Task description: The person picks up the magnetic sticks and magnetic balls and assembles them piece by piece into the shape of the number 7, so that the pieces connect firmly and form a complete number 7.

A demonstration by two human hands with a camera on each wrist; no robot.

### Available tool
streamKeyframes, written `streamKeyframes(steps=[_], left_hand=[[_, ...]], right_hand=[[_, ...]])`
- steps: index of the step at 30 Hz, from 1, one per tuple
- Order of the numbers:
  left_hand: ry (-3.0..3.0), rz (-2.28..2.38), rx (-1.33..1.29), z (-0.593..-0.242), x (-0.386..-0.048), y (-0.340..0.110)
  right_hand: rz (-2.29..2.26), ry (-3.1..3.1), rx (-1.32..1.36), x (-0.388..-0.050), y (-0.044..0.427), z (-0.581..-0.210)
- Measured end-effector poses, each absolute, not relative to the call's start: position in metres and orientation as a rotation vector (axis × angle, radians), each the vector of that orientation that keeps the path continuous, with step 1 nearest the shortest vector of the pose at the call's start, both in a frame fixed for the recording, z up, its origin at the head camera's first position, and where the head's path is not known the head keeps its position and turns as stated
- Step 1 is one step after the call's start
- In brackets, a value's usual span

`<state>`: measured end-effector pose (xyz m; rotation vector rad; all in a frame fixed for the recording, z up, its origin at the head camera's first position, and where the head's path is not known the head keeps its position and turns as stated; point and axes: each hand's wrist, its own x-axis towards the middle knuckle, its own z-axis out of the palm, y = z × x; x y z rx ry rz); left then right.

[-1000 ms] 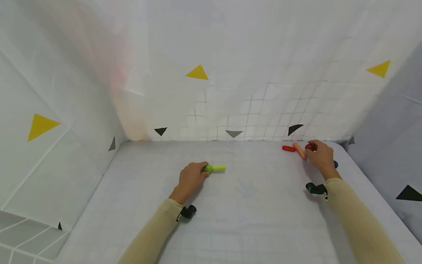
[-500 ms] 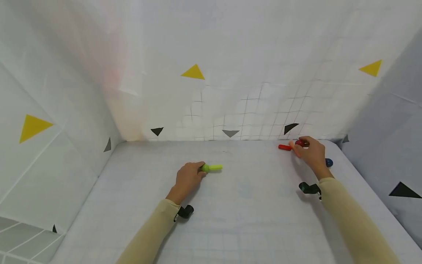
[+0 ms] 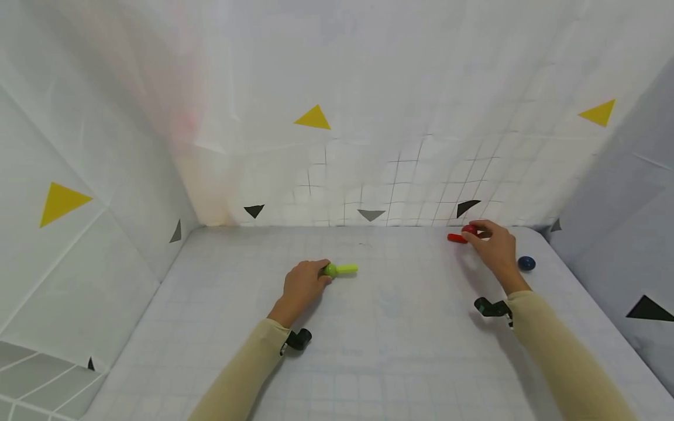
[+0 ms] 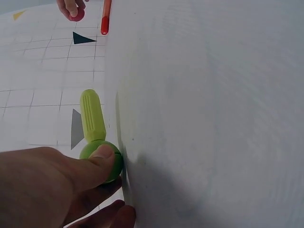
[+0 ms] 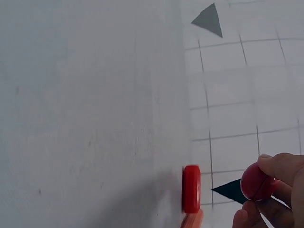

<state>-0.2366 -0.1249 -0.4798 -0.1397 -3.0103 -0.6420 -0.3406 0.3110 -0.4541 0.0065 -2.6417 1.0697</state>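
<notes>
Where your left hand (image 3: 303, 286) pinches: green ball (image 4: 115, 166) touching lime stick (image 4: 91, 116).
Right hand (image 3: 498, 250): pinching red ball (image 5: 255, 183) near red stick (image 5: 191, 189).

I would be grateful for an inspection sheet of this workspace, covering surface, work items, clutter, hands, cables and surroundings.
Surface: pale table, faintly gridded.
Work items: green ball meeting a lime stick; red ball held apart from a red stick; orange stick only partly in view.
Clutter: dark blue round piece, apart at the table's right side.
Grip, left: left hand pinches the green ball.
Grip, right: right hand pinches the red ball.
Cables: nothing seen.
Surroundings: pale walls bearing yellow, black and grey triangles.
</notes>
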Motion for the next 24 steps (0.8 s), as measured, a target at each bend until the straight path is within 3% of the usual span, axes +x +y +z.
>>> streamKeyframes(steps=[24], left_hand=[[-2.993,-0.669,-0.137,-0.476,-0.235,-0.124]], right_hand=[[1.195,-2.664,0.127,-0.327,0.279,-0.451]])
